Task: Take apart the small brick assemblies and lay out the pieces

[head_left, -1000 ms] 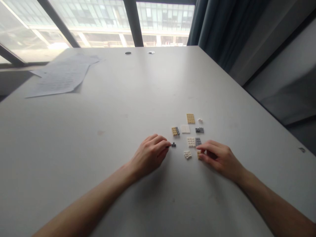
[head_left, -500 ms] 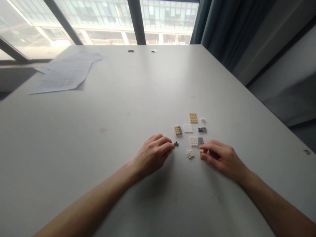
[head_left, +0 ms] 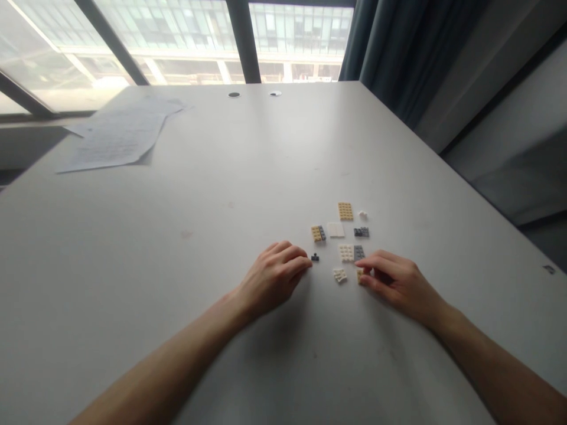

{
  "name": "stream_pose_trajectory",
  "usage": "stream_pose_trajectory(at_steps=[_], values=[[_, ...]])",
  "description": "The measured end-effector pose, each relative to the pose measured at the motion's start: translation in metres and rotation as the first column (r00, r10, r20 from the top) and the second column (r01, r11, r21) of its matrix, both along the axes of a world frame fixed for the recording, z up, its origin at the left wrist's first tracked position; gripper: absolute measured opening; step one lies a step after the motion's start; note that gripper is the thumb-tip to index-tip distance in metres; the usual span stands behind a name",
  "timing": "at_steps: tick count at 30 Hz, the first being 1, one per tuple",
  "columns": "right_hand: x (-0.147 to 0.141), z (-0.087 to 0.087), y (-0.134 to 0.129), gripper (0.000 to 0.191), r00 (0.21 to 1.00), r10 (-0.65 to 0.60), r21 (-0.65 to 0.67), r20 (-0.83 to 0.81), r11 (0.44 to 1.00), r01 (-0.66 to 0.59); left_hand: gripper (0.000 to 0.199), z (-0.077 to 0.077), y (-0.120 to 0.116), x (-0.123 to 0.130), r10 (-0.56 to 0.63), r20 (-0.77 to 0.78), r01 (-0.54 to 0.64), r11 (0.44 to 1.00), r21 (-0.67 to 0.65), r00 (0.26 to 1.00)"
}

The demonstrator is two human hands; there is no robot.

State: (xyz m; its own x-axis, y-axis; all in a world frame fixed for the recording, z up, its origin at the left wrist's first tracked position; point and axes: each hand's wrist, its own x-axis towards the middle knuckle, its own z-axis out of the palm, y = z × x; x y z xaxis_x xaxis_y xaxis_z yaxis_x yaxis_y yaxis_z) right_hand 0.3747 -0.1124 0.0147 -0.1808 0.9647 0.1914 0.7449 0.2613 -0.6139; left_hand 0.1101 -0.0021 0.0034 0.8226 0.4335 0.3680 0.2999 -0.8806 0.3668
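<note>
My left hand (head_left: pixel 279 271) rests on the table with its fingers curled together. Its fingertips lie beside a small dark brick (head_left: pixel 315 257), and what is under the fingers is hidden. On the other side of the pieces is my right hand (head_left: pixel 396 280), thumb and index finger apart. Its thumb is at a small tan piece (head_left: pixel 359 276), partly covered, and the index fingertip is by a dark grey studded plate (head_left: pixel 359 252). White studded plates (head_left: pixel 346 254) lie against that grey plate. Nearer me, between the hands, sit several small white pieces (head_left: pixel 340 275).
Farther back lie a tan plate (head_left: pixel 345 211), smooth white tiles (head_left: pixel 335 230), tan bricks (head_left: pixel 316 234) alongside a dark one, dark pieces (head_left: pixel 361 232) and a tiny white piece (head_left: pixel 362 215). Paper sheets (head_left: pixel 119 136) lie far left on the white table (head_left: pixel 248 153). A curtain (head_left: pixel 398 59) hangs at right.
The view has shifted very slightly. Both hands and the pieces keep the same positions relative to one another.
</note>
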Motion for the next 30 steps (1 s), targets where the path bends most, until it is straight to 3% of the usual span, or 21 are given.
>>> stream_pose_trajectory(at_steps=[12,24,30], values=[[0.001,-0.001,-0.002,0.016,0.995,-0.054,0.034,-0.087,0.998,0.057,0.013,-0.002,0.001,-0.001,0.002,0.028,-0.001,0.999,-0.046,1.000],[0.000,-0.003,-0.001,0.015,0.997,-0.049,-0.012,-0.065,0.999,0.049,0.014,-0.003,0.001,0.001,0.174,-0.046,-0.174,0.985,0.001,0.984],[0.001,-0.006,-0.001,0.016,0.995,-0.059,-0.013,-0.075,0.998,0.058,0.012,0.003,0.001,0.015,0.259,-0.137,-0.258,0.966,0.025,0.956]])
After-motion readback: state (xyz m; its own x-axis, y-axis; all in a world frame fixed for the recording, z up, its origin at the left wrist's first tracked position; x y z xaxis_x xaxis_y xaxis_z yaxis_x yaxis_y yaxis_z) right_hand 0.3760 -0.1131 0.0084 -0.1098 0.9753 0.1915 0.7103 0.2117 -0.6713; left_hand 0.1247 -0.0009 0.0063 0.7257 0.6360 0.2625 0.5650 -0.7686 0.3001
